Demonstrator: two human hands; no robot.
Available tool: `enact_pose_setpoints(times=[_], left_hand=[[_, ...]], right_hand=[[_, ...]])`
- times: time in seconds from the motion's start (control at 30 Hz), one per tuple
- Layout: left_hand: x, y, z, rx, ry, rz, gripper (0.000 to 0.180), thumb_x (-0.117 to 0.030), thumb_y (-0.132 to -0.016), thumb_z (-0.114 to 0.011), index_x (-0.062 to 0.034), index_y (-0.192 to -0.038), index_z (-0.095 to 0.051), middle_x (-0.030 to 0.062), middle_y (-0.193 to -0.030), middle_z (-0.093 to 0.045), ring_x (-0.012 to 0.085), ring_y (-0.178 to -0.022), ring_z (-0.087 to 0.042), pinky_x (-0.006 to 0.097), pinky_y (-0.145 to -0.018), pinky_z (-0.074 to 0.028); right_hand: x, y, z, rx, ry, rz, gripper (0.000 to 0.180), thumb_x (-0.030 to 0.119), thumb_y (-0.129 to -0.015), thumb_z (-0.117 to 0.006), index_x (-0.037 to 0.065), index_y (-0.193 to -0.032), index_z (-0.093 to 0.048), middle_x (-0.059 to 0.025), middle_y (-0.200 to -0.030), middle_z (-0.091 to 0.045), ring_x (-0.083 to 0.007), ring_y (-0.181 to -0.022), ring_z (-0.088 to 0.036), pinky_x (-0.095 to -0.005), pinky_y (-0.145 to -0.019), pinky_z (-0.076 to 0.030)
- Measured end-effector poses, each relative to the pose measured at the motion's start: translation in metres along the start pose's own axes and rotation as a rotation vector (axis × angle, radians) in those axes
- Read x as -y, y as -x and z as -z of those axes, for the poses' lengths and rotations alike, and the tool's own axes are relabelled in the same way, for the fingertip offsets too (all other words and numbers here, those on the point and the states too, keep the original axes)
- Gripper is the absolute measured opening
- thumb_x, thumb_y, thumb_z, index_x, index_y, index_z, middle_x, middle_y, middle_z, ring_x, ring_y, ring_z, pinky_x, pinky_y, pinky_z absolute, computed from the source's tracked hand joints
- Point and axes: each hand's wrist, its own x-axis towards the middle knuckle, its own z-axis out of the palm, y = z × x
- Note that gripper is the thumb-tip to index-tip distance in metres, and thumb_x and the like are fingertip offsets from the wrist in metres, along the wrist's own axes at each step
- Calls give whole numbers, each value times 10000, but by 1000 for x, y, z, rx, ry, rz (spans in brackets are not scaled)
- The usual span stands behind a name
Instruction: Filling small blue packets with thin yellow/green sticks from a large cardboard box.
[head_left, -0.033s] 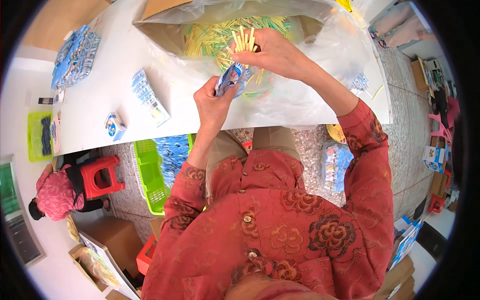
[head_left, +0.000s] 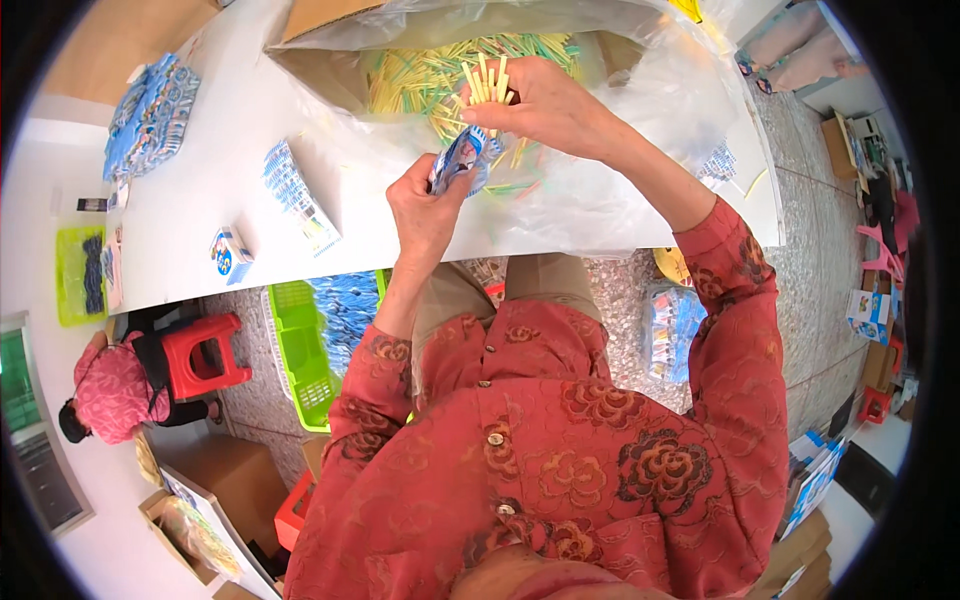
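A long white table (head_left: 230, 190) runs across the upper half of the view above a speckled stone floor (head_left: 800, 290), with the person in a red flowered shirt seated at its near edge. At about 12 o'clock a clear plastic bag (head_left: 620, 170) lies open on the table, holding a heap of thin yellow and green sticks (head_left: 430, 80). The right hand (head_left: 545, 105) hovers over that heap, closed in a pinch on a small bundle of yellow sticks (head_left: 485, 80) that stand up from the fingers. Just below it, toward 11 o'clock, the left hand (head_left: 425, 205) is curled around a small blue-and-white packet (head_left: 462, 158), whose upper end is just beside the right hand's fingertips. Farther left on the table lie a fanned stack of flat blue packets (head_left: 298, 195), a small blue box (head_left: 230, 255) and, near 10 o'clock, a larger pile of blue packets (head_left: 150, 115). Under the table edge stands a green plastic basket (head_left: 295, 350) with more blue packets. At 8 o'clock another person in pink (head_left: 110, 395) sits beside a red stool (head_left: 205, 355).
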Motion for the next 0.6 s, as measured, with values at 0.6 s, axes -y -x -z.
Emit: enact_pose_setpoints(times=[0.6], left_hand=[[-14, -10, -21, 95, 455, 200, 230, -12, -742, -665, 37, -964, -628, 42, -874, -648, 79, -736, -580, 223, -676, -479]], right_hand=[[-12, 6, 4, -116, -63, 138, 273, 215, -916, -464, 22, -972, -649, -40, -861, -595, -123, -775, -518, -250, -700, -419]])
